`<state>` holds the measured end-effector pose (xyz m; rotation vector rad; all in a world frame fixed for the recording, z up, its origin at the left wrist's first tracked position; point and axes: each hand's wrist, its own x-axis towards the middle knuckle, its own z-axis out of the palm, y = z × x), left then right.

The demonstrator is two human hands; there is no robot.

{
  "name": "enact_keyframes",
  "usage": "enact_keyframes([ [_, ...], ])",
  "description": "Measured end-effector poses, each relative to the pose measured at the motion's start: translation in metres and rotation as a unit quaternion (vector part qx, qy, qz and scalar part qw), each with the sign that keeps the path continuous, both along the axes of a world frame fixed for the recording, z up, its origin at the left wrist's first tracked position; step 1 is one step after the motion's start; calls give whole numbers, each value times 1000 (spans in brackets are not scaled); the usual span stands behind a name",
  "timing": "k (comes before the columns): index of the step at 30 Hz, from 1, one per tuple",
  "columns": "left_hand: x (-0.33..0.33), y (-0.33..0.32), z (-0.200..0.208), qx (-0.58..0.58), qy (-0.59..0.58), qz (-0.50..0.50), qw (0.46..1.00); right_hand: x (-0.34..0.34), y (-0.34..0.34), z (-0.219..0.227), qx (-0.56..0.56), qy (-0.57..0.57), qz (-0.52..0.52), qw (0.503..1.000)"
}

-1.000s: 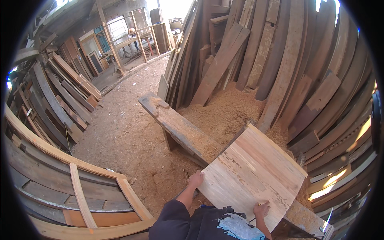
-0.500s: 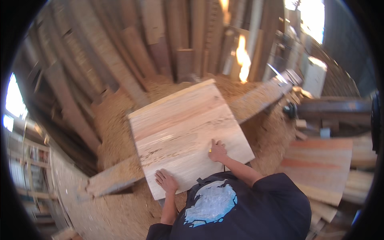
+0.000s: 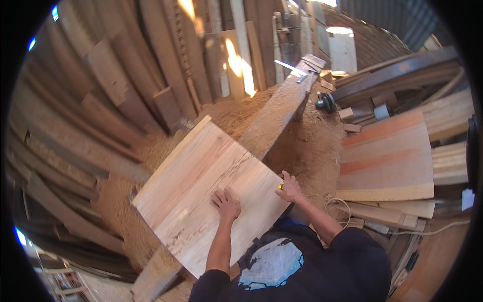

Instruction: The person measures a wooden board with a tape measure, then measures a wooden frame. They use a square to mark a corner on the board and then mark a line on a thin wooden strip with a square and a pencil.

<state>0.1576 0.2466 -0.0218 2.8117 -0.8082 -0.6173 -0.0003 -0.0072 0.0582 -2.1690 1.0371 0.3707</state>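
A wide, pale wooden panel (image 3: 186, 176) with reddish streaks and rows of dark marks lies tilted across a dusty wooden beam (image 3: 269, 123). My left hand (image 3: 226, 204) is open on the panel's middle, its fingers spread. At the panel's right corner, my right hand (image 3: 290, 188) is closed around a small yellow-and-black thing (image 3: 280, 186), mostly hidden by the fingers; it looks like a tape measure, but too little shows to be sure. The panel's near edge reaches my dark shirt.
Long planks (image 3: 126, 95) lean along the back and left. Sawdust (image 3: 118, 201) is heaped under the beam. A power tool (image 3: 325, 102) lies beyond the panel, with a metal square-like piece (image 3: 292, 68) on the beam's far end. Another reddish board (image 3: 387, 156) and a pale cord (image 3: 427, 230) are at right.
The panel has turned counterclockwise in view and shifted left as the view swung right. My left hand has moved from the near edge to the panel's middle; my right hand is now at its right corner.
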Motion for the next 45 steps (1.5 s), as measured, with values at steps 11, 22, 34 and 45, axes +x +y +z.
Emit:
enact_keyframes([
  [11,-1,-80,-13,49,-96,182,977,125,-157,-17,-45,22,-14,999],
  [22,8,-77,-15,-42,-174,170,969,216,-235,-107,-89,-43,59,993],
  [34,2,-74,-13,19,-168,189,967,4,-183,-153,11,-51,88,995],
  [45,-17,-95,-10,37,-35,208,977,-154,-134,-134,106,196,219,950],
])
